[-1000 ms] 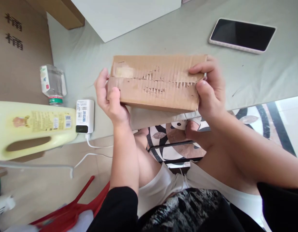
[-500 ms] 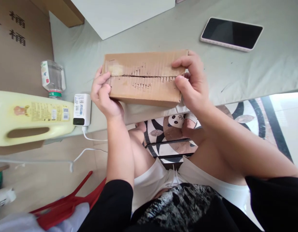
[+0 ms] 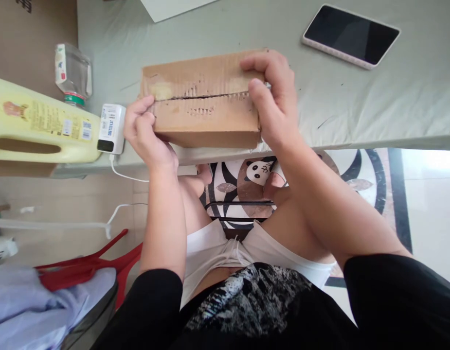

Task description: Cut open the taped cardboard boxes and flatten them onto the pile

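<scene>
So the cardboard box [image 3: 210, 119] is around 12 o'clock in the view, a touch toward 11, by the near edge of the cloth-covered table [image 3: 356, 107]; can't tell if its underside is resting there. Left hand [image 3: 150, 136] is curled around the 9 o'clock end, right hand [image 3: 278, 99] grips the 3 o'clock end, thumb and a finger on top. Can't see inside, so weight's anyone's guess. I'd bet on stiff walls and dry cardboard that won't slip, but the ripped seam [image 3: 203, 97] across the top looks weak and would probably flex. Best hold imo: both ends, low on the walls.
</scene>
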Motion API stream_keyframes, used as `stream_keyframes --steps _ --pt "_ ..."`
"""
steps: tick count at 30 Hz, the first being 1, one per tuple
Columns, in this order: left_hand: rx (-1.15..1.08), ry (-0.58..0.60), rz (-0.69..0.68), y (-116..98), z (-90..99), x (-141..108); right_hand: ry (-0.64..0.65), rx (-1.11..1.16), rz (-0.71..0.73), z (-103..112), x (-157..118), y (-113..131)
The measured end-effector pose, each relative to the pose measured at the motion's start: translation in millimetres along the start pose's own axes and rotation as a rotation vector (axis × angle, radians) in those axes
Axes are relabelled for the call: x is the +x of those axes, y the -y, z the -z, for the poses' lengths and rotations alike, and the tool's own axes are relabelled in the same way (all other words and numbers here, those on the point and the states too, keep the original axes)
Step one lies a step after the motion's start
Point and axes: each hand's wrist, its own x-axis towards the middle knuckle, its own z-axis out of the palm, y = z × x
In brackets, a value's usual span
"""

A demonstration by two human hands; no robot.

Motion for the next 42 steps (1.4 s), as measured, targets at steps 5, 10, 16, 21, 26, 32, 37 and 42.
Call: stream_keyframes --steps 5,10,16,21,26,32,37,42 --pt "0.003 -0.039 -0.039 -7 0.9 -32 -0.066 0.205 -0.057 5 10 -10" --pt "0.016 0.016 -0.038 -3 1.2 -31 -0.095 0.230 -0.084 3 8 -13" --pt "0.008 0.009 -0.043 -5 0.6 -30 -0.080 0.221 -0.079 7 3 -13" --pt "0.009 -0.031 -0.067 -8 -3.0 -32 -0.035 0.139 -0.104 11 4 -10" --pt "0.032 -0.048 -0.102 -9 -3.3 -31 -0.042 0.125 -0.123 10 5 -9" --pt "0.023 -0.043 -0.213 -6 -1.6 -30 -0.008 0.049 -0.182 7 6 -9" --pt "-0.041 -0.062 -0.286 1 -3.4 -27 -0.033 0.099 -0.122 2 6 -20" --pt "-0.088 -0.084 -0.344 3 -7.0 -24 -0.093 0.203 -0.107 -2 5 -24"
